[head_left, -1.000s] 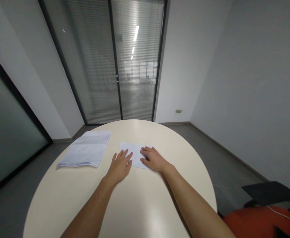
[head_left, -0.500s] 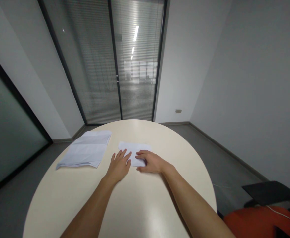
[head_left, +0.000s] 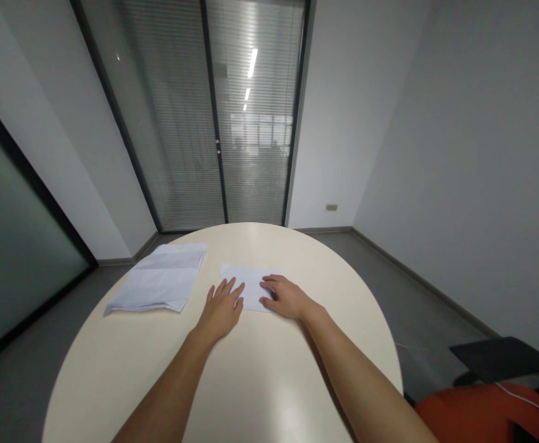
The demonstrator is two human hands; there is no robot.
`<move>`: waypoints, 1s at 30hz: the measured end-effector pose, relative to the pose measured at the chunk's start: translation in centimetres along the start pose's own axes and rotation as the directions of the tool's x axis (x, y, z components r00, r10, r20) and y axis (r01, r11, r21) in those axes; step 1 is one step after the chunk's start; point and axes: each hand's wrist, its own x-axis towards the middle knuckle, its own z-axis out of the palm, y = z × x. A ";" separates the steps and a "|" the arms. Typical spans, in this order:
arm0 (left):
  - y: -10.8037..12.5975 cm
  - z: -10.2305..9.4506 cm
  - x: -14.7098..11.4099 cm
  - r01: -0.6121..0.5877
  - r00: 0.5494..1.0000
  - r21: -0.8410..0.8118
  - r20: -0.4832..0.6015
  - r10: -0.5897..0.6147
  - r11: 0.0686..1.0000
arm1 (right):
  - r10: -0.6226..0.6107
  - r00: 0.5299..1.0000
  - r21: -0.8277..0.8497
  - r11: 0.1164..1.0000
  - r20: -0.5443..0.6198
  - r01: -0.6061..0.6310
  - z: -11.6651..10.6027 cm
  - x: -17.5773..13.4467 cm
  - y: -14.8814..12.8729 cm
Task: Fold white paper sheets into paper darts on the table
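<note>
A small white sheet of paper (head_left: 253,288) lies flat on the round cream table (head_left: 251,375), in front of me. Over its left edge rests my left hand (head_left: 222,307), fingers spread. My right hand (head_left: 284,296) is at the sheet's right side, its fingers slightly curved and apart, thumb toward the near edge. Parts of the paper are covered by both hands. Further left on the table is a stack of larger white paper sheets (head_left: 161,277) with creases across it.
To the lower right stands a red chair (head_left: 467,412) with a black armrest (head_left: 503,358) and a pale cable across the seat. Beyond the table's far edge are a glass partition with blinds (head_left: 255,178) and a wall socket (head_left: 331,208).
My right hand has shifted slightly right and away from me, and its thumb has come up over the paper. The left hand has stayed in place.
</note>
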 end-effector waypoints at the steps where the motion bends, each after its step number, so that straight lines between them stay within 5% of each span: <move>1: 0.0 0.0 0.0 -0.001 1.000 0.000 -0.002 0.001 1.000 | -0.019 1.000 0.000 1.000 0.005 0.019 0.0 0.0 0.0; 8: -0.3 0.6 0.2 -0.013 0.999 -0.005 -0.051 0.012 1.000 | -0.093 0.995 0.073 0.993 0.046 0.090 0.4 0.2 -0.1; 15: -0.8 0.7 0.6 -0.147 0.985 -0.074 -0.105 0.139 0.986 | -0.110 0.993 0.093 0.990 0.051 0.105 0.5 0.3 0.3; 22: -0.8 0.7 0.5 -0.143 0.988 -0.113 -0.076 0.135 0.983 | -0.071 0.996 0.109 0.992 0.051 0.065 0.3 0.2 0.3; 30: -0.9 0.9 0.8 -0.210 0.967 -0.132 -0.173 0.186 0.969 | -0.035 0.999 0.104 0.994 0.030 0.032 0.1 0.0 0.3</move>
